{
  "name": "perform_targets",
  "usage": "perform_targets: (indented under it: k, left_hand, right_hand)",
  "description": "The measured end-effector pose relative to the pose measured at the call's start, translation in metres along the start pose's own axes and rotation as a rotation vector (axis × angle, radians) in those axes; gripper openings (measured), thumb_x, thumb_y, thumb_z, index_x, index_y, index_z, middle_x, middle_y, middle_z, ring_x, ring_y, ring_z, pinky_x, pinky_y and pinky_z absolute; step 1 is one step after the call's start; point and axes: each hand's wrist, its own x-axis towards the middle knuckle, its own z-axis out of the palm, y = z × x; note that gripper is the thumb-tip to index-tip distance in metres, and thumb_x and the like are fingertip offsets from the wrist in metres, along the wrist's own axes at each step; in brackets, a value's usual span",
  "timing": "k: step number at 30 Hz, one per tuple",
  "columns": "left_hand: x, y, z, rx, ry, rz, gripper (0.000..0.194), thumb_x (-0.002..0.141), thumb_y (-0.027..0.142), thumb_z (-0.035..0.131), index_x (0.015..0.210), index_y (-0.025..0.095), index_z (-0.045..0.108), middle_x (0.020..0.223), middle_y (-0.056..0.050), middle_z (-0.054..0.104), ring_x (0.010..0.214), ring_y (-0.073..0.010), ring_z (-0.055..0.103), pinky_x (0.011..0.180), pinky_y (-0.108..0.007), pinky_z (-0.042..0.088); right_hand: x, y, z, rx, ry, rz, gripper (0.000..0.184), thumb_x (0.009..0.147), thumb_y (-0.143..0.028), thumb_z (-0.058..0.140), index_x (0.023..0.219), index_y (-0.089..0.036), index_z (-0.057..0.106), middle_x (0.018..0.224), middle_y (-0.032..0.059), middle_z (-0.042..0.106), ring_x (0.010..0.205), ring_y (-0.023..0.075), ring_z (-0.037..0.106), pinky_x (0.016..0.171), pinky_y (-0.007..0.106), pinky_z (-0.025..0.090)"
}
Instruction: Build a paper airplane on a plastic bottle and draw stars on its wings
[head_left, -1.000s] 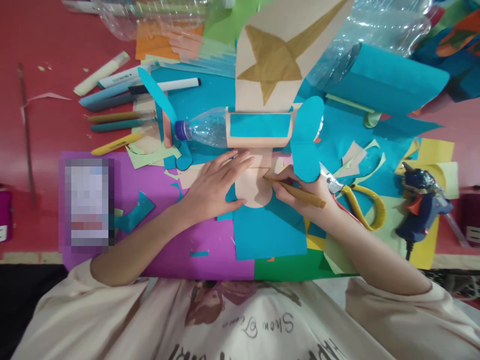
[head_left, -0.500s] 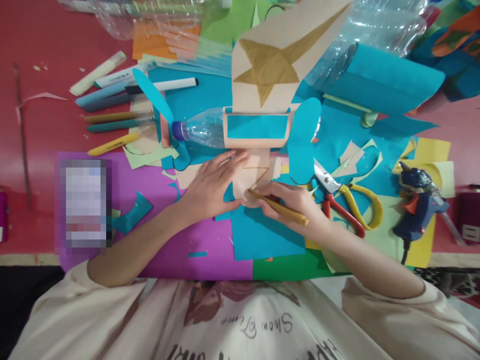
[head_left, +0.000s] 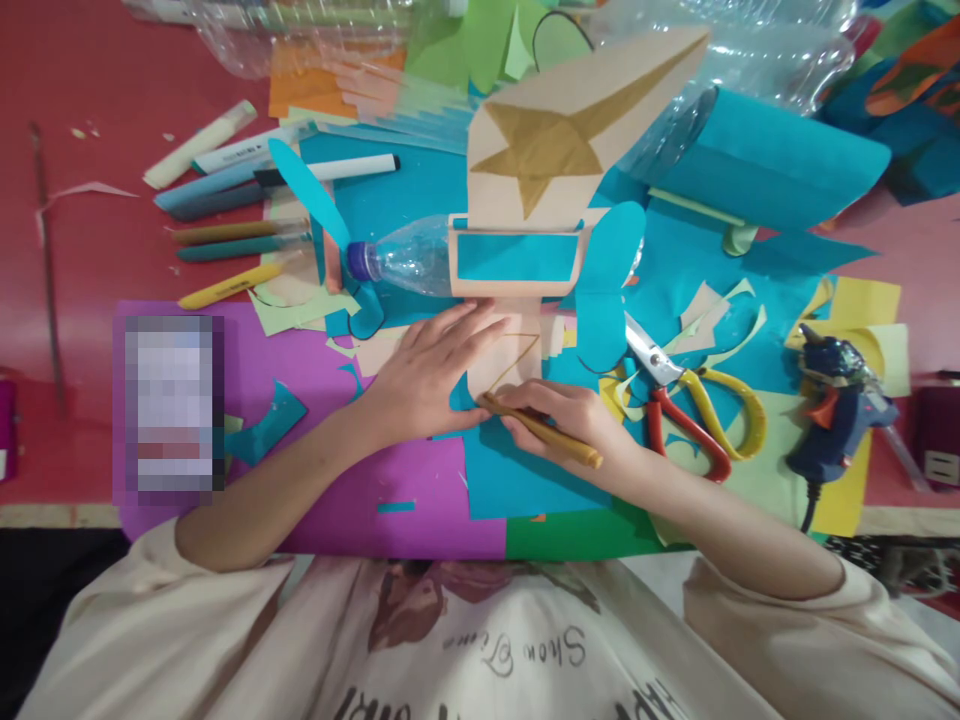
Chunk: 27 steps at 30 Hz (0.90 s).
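My left hand (head_left: pixel 427 375) lies flat, fingers stretched out, pressing down a beige paper wing (head_left: pixel 517 355) joined to a plastic bottle aeroplane (head_left: pixel 420 258). My right hand (head_left: pixel 574 420) is closed on a gold marker (head_left: pixel 551 435), whose tip touches the near left edge of that wing, where a gold line runs. The aeroplane has a blue propeller (head_left: pixel 311 205), a beige band with a blue panel (head_left: pixel 517 255) and a far wing bearing a gold star (head_left: pixel 551 145).
Yellow and red scissors (head_left: pixel 694 410) lie just right of my right hand, then a blue glue gun (head_left: pixel 840 400). Several markers (head_left: pixel 240 235) lie at the left. A phone (head_left: pixel 172 405) rests on purple paper. Clear bottles (head_left: pixel 750 60) and coloured sheets crowd the back.
My right hand has carried the marker tip from the wing's right side down and left to its near left edge, lengthening the gold line. The left hand has stayed pressed on the wing.
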Motion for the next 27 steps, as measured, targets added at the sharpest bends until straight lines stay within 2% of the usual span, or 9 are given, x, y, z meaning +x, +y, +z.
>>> perform_targets:
  k: [5, 12, 17, 20, 24, 27]
  left_hand:
    - [0.001, 0.001, -0.001, 0.0, -0.031, -0.013, 0.088, 0.08, 0.045, 0.07, 0.152, 0.021, 0.026, 0.16, -0.014, 0.03, 0.147, -0.0344, 0.027, 0.116, -0.051, 0.028]
    - [0.0, 0.001, -0.001, 0.005, -0.022, -0.007, 0.089, 0.08, 0.045, 0.071, 0.152, 0.02, 0.025, 0.16, -0.014, 0.03, 0.147, -0.0344, 0.028, 0.116, -0.05, 0.029]
    - [-0.001, -0.001, 0.0, -0.001, -0.022, -0.025, 0.091, 0.079, 0.047, 0.071, 0.153, 0.022, 0.024, 0.161, -0.013, 0.029, 0.146, -0.0353, 0.028, 0.116, -0.051, 0.028]
    - [-0.001, -0.002, 0.002, 0.001, -0.017, -0.016, 0.091, 0.08, 0.047, 0.071, 0.153, 0.023, 0.024, 0.161, -0.013, 0.028, 0.147, -0.0347, 0.028, 0.116, -0.05, 0.028]
    - [-0.002, -0.004, 0.003, -0.014, 0.03, 0.027, 0.083, 0.087, 0.05, 0.062, 0.153, 0.023, 0.021, 0.159, -0.015, 0.031, 0.146, -0.0338, 0.031, 0.115, -0.05, 0.03]
    - [-0.003, -0.005, 0.004, -0.03, 0.083, 0.076, 0.073, 0.094, 0.048, 0.05, 0.154, 0.022, 0.017, 0.157, -0.018, 0.034, 0.144, -0.0316, 0.036, 0.111, -0.049, 0.035]
  right_hand:
    - [-0.002, 0.002, 0.001, 0.006, -0.033, 0.037, 0.013, 0.091, -0.026, 0.056, 0.098, -0.019, 0.066, 0.088, 0.0076, 0.075, 0.074, 0.0161, 0.072, 0.064, 0.024, 0.056]
    - [0.003, -0.002, -0.004, 0.036, -0.075, 0.056, 0.014, 0.091, -0.026, 0.058, 0.096, -0.018, 0.067, 0.09, 0.0081, 0.076, 0.075, 0.0162, 0.073, 0.064, 0.024, 0.057]
    - [0.008, -0.009, -0.026, 0.145, -0.028, 0.178, 0.016, 0.089, -0.03, 0.063, 0.095, -0.017, 0.069, 0.088, 0.0062, 0.076, 0.073, 0.0148, 0.071, 0.064, 0.023, 0.057]
    - [0.012, -0.006, -0.041, 0.103, 0.007, 0.182, 0.015, 0.088, -0.031, 0.065, 0.096, -0.019, 0.069, 0.088, 0.0049, 0.076, 0.069, 0.0138, 0.069, 0.062, 0.024, 0.056]
    - [0.019, 0.005, -0.05, 0.021, 0.002, 0.173, 0.016, 0.087, -0.03, 0.064, 0.098, -0.02, 0.07, 0.089, 0.0055, 0.076, 0.065, 0.0151, 0.069, 0.06, 0.026, 0.057]
    - [0.023, 0.014, -0.05, 0.014, 0.03, 0.16, 0.023, 0.089, -0.033, 0.062, 0.107, -0.02, 0.07, 0.102, 0.0076, 0.076, 0.084, 0.0203, 0.073, 0.071, 0.029, 0.06]
